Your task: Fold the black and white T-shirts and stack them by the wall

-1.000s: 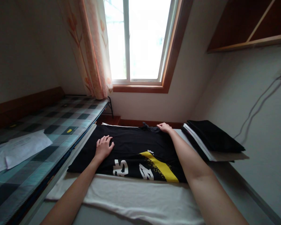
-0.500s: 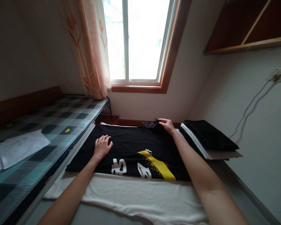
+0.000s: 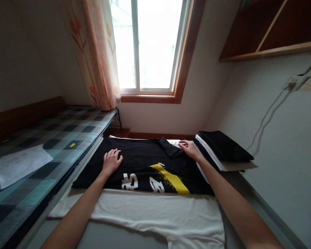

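Note:
A black T-shirt (image 3: 142,155) with white lettering and a yellow stripe lies folded over a white garment (image 3: 155,207). My left hand (image 3: 112,160) rests flat on the shirt's left part, fingers spread. At the far right edge of the shirt, my right hand (image 3: 189,149) has its fingers closed at the corner of a folded-in sleeve (image 3: 169,147). Below the black shirt, the white garment spreads toward me, with one part hanging out at the lower right.
A stack of folded clothes (image 3: 225,148) sits to the right by the wall. On the left is a checked mattress (image 3: 88,124) with papers (image 3: 26,166) on it. A curtain (image 3: 98,55) hangs beside the window, and a wooden shelf (image 3: 269,52) juts out at upper right.
The sleeve that my right hand was holding up now lies folded down flat on the shirt. My right hand has lowered slightly. My left hand stays on the shirt.

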`<state>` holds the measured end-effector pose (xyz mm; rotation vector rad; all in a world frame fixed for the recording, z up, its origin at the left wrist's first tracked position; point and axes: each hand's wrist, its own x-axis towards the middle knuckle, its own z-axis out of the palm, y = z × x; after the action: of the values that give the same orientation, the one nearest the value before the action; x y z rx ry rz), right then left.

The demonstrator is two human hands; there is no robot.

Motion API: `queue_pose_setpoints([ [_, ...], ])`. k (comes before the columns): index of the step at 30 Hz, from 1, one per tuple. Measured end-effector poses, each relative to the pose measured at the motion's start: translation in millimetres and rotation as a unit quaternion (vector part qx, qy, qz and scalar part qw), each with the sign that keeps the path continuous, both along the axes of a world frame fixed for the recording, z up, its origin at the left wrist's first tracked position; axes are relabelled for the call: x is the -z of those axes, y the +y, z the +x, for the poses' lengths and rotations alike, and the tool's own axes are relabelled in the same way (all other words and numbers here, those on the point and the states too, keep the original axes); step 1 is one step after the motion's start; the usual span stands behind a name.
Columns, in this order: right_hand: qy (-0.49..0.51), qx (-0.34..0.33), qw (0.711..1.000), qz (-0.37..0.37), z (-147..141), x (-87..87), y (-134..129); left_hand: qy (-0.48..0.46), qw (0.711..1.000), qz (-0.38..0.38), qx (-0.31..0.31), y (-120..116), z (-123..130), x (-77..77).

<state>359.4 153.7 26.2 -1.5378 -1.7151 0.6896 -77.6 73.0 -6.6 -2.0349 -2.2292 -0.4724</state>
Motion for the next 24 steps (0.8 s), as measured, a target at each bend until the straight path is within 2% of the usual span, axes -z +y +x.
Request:
queue_pose_setpoints([
  [3,-0.123,0.078,0.989,-0.011,-11,0.6,13,0.001,1.000,0.003,0.001,0,0,0.6],
  [8,-0.277,0.094,0.953,-0.077,-35,0.4,17,0.001,1.000,0.006,0.003,0,-1,2.0],
  [10,-0.284,0.101,0.951,-0.073,-41,-0.1,16,0.001,1.000,0.006,0.004,0,-1,1.8],
  [15,-0.226,0.142,0.963,-0.047,-49,-7.0,20,-0.002,1.000,0.008,0.007,0,-1,1.4],
  [19,-0.186,0.126,0.974,0.019,-53,-19.6,23,-0.004,1.000,0.010,0.006,0,-2,2.7],
  [22,-0.176,0.064,0.970,0.157,-61,-31.6,16,-0.003,1.000,0.011,0.007,1,-2,3.5],
  [24,-0.197,-0.021,0.946,0.256,-72,-37.9,4,-0.001,1.000,0.010,0.006,1,-2,3.5],
])
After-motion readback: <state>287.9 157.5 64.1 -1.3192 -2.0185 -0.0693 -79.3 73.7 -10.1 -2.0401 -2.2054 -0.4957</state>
